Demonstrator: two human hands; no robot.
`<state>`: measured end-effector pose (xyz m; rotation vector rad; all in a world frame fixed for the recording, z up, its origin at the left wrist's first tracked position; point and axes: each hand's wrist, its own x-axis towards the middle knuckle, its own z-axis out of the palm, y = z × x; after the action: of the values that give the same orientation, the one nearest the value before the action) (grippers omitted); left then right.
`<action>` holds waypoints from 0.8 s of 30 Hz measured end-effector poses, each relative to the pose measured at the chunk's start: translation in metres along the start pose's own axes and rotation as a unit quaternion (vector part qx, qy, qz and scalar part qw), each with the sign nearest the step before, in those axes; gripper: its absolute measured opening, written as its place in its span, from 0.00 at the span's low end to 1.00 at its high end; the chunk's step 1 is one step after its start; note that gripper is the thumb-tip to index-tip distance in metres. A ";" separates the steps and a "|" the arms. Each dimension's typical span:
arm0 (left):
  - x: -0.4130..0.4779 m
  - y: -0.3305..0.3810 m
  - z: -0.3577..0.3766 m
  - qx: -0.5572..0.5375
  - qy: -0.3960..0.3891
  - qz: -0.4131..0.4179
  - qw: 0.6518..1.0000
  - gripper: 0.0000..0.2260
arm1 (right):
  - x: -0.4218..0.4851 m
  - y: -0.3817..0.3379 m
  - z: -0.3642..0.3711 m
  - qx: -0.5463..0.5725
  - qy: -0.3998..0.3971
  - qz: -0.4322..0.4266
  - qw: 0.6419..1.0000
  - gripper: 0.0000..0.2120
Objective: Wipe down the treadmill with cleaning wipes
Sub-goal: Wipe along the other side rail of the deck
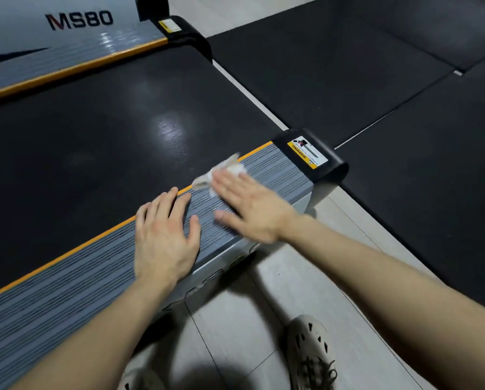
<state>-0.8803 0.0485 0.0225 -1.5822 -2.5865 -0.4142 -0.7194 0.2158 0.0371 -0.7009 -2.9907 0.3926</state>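
Mats [376,66]: black, laid on the floor to the right of and beyond the treadmill.
Treadmill [100,142]: seen from its rear right corner; "MS80" is printed on the far grey panel.
Belt [165,88]: black, with light glare near its middle.
Near rail [52,299]: grey and ribbed, edged by an orange strip [95,240] on the belt side; both hands are carried on it.
Floor [249,319]: pale tiles, seen below the near rail.
Far rail [75,56]: grey and ribbed, orange-edged, across the belt.
Cap [328,161]: black, fitted at the rear end of the near rail.
Left hand [165,237]: laid palm-down on the near rail; fingers are straight and slightly spread, tips at the orange strip; nothing is held.
Right hand [252,204]: blurred, laid flat on the near rail just right of the left hand; fingers are straight and close together, pressed onto the wipe; no curl round it is seen.
Shoe [310,353]: pale and perforated, on the tiles below the right forearm.
Wipe [227,170]: white and crumpled, pinned on the near rail under the right fingertips, near the cap; one corner sticks out over the orange strip.
Label [307,153]: yellow and white "WARNING" sticker, stuck on top of the cap.
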 end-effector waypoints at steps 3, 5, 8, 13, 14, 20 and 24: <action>0.000 0.001 -0.001 0.000 0.003 -0.002 1.000 0.21 | -0.004 0.031 -0.002 0.005 0.051 0.120 0.991 0.38; -0.001 -0.001 -0.001 0.002 0.004 -0.005 1.000 0.20 | -0.006 0.034 -0.011 0.037 0.087 0.268 0.959 0.39; 0.000 -0.001 -0.001 0.002 0.000 0.002 1.000 0.22 | -0.045 -0.039 0.009 0.010 0.124 0.136 0.983 0.32; 0.000 0.001 -0.001 0.002 0.006 0.000 1.000 0.23 | -0.043 -0.019 0.012 0.001 0.245 0.157 0.957 0.12; 0.001 0.001 -0.001 0.000 0.008 0.001 1.000 0.22 | -0.037 0.000 0.009 0.007 0.272 0.228 0.935 0.10; -0.002 -0.001 -0.001 -0.008 -0.001 -0.003 1.000 0.23 | -0.050 -0.073 0.034 0.112 0.254 0.157 0.948 0.19; 0.000 -0.001 0.001 -0.018 0.013 0.005 1.000 0.23 | -0.039 0.007 0.013 0.073 0.323 0.324 0.886 0.17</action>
<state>-0.8810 0.0484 0.0219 -1.5896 -2.5655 -0.4808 -0.6824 0.2013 0.0233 -1.4625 -2.0242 0.3103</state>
